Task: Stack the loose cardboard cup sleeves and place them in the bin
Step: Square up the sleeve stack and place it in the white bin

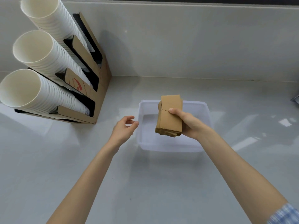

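Brown cardboard sleeves (pixel 170 116), a translucent white bin (pixel 173 146), white paper cups (pixel 53 62), grey counter (pixel 145 183), blue-checked cuff (pixel 286 215).

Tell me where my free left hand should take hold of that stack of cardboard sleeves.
Likely the stack of sleeves by its near end, which fans out loosely below the right hand. Bring the left hand in from the left, thumb on top and fingers underneath, to pinch the layers.

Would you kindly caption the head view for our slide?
Right hand holds stacked sleeves above the clear bin; left hand open.
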A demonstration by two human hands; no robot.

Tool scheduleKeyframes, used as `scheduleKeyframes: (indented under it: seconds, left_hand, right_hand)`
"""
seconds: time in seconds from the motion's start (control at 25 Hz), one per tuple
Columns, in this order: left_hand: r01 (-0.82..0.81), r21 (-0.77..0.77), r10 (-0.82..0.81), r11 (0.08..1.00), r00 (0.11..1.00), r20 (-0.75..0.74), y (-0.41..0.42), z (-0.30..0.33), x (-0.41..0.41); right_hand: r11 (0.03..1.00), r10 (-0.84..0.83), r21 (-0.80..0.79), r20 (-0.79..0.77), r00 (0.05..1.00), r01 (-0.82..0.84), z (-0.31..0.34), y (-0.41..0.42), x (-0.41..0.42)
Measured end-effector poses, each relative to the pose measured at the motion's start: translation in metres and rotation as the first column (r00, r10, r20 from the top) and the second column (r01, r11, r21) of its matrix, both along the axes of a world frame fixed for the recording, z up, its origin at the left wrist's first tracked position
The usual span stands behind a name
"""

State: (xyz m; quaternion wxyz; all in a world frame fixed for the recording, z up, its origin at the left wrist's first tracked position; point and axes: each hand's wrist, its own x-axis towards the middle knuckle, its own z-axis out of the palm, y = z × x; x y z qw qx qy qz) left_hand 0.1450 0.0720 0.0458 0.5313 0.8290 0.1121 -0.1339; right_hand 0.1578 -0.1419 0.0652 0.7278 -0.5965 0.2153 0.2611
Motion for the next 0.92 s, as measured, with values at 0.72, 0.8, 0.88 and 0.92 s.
scheduleKeyframes:
  seconds: [0.72,0.8,0.88,0.92]
  left_hand:
    - [0.015,-0.033,-0.014,0.999,1.000,0.027,-0.011,-0.022,0.008]
    - [0.016,-0.035,-0.015,0.999,1.000,0.028,-0.012,-0.022,0.008]
    - [0.015,-0.038,-0.013,0.999,0.999,0.030,-0.011,-0.021,0.007]
    - [0.014,-0.039,-0.013,0.999,0.999,0.030,-0.012,-0.021,0.008]
  right_hand:
    - [0.944,0.148,-0.280,-0.101,0.984,-0.171,-0.061,0.051,0.028]
    - [0.921,0.173,-0.333,-0.111,0.979,-0.200,-0.062,0.048,0.028]
    - [0.913,0.173,-0.355,-0.114,0.978,-0.203,-0.062,0.047,0.027]
    - [0.917,0.161,-0.350,-0.114,0.980,-0.191,-0.061,0.047,0.026]
